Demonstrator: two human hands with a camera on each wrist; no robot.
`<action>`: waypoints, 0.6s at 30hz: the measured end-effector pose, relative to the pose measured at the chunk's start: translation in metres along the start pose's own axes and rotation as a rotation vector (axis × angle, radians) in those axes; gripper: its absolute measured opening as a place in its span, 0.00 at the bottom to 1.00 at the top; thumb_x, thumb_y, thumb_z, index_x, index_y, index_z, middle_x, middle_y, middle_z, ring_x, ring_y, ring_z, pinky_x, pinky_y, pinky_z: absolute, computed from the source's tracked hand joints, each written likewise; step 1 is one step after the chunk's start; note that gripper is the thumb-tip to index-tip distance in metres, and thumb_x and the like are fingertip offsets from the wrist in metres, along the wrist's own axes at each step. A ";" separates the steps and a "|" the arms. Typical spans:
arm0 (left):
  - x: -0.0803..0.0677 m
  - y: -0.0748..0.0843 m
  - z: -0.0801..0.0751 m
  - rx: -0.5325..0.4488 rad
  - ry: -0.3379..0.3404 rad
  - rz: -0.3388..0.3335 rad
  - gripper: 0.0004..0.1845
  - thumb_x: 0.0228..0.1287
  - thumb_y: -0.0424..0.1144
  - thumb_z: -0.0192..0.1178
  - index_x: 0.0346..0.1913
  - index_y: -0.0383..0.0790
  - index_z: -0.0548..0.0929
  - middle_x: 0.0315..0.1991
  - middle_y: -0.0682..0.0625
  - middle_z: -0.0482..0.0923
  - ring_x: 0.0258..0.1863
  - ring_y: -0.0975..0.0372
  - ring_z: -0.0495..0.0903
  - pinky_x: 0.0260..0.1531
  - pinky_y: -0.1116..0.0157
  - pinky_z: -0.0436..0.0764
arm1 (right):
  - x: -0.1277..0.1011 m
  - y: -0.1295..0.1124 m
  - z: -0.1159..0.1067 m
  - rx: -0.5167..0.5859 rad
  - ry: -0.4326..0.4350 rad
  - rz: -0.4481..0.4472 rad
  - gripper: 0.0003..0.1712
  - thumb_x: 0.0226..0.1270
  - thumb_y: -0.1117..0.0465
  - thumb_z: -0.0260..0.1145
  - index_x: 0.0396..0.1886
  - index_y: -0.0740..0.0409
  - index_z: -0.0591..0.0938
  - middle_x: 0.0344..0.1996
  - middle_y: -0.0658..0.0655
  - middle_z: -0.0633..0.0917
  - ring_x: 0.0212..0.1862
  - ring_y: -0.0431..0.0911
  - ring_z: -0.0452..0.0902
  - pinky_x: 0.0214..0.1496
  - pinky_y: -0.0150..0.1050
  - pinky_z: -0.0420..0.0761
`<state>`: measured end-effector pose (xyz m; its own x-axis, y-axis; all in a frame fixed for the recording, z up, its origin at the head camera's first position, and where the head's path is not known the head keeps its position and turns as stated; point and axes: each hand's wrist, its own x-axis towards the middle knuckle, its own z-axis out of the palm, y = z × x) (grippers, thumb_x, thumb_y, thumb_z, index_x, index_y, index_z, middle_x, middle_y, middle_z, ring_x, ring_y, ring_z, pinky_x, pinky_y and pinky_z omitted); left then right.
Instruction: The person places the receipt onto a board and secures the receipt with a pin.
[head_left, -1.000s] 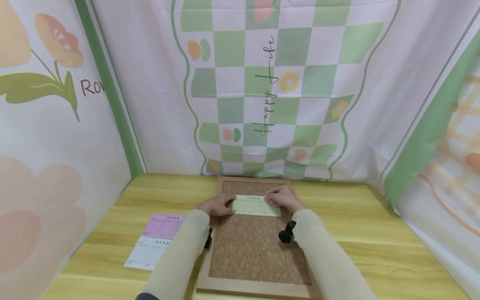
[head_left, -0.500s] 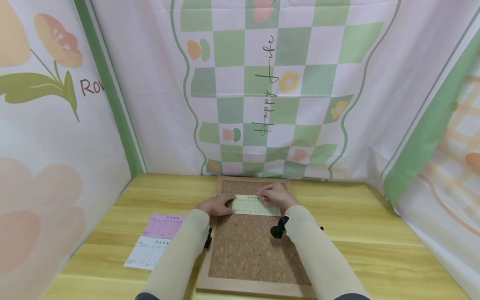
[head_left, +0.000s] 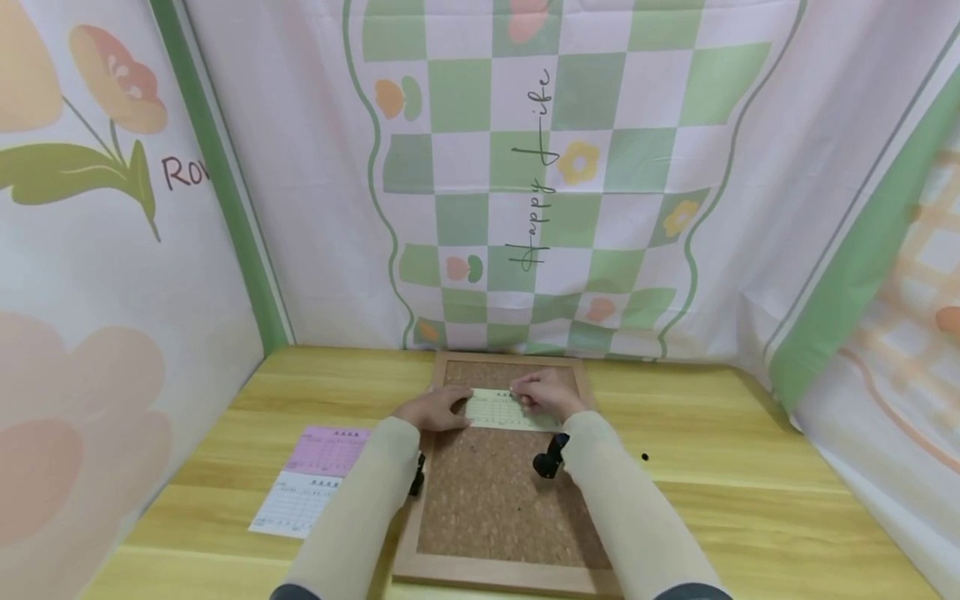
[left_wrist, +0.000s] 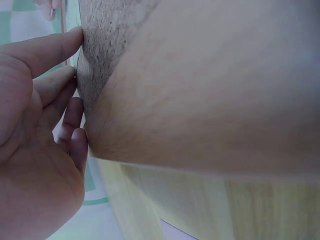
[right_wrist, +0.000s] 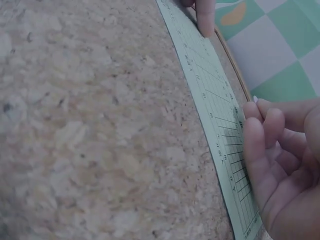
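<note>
Since the earlier frames, our right hand has shifted leftward along the pale green form slip, and its fingertips now curl down onto the slip's upper edge. Our left hand presses the slip's left end with straight fingers. We find the slip lying flat across the upper part of the cork board, which rests on the wooden table. Pink and white forms lie left of the board.

Print on the green slip too small to read.
</note>
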<state>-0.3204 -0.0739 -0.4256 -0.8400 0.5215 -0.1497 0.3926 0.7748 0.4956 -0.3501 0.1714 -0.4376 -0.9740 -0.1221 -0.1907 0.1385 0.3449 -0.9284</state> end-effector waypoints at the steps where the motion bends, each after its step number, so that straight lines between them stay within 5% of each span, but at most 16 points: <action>1: 0.000 0.000 0.000 0.000 -0.001 0.000 0.32 0.74 0.42 0.58 0.76 0.38 0.62 0.76 0.43 0.58 0.76 0.50 0.53 0.75 0.51 0.47 | 0.000 0.000 0.000 0.000 -0.002 0.001 0.16 0.73 0.63 0.63 0.53 0.70 0.83 0.24 0.53 0.81 0.25 0.39 0.74 0.29 0.31 0.80; 18: 0.001 0.000 0.001 0.001 -0.003 -0.017 0.32 0.74 0.43 0.59 0.76 0.39 0.63 0.76 0.44 0.59 0.76 0.51 0.55 0.73 0.52 0.54 | -0.003 -0.005 0.008 -0.042 0.032 0.011 0.13 0.73 0.64 0.64 0.50 0.68 0.85 0.20 0.52 0.79 0.18 0.38 0.62 0.23 0.31 0.72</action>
<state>-0.3204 -0.0732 -0.4264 -0.8456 0.5090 -0.1608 0.3782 0.7839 0.4924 -0.3464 0.1627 -0.4351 -0.9778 -0.0885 -0.1897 0.1422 0.3847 -0.9120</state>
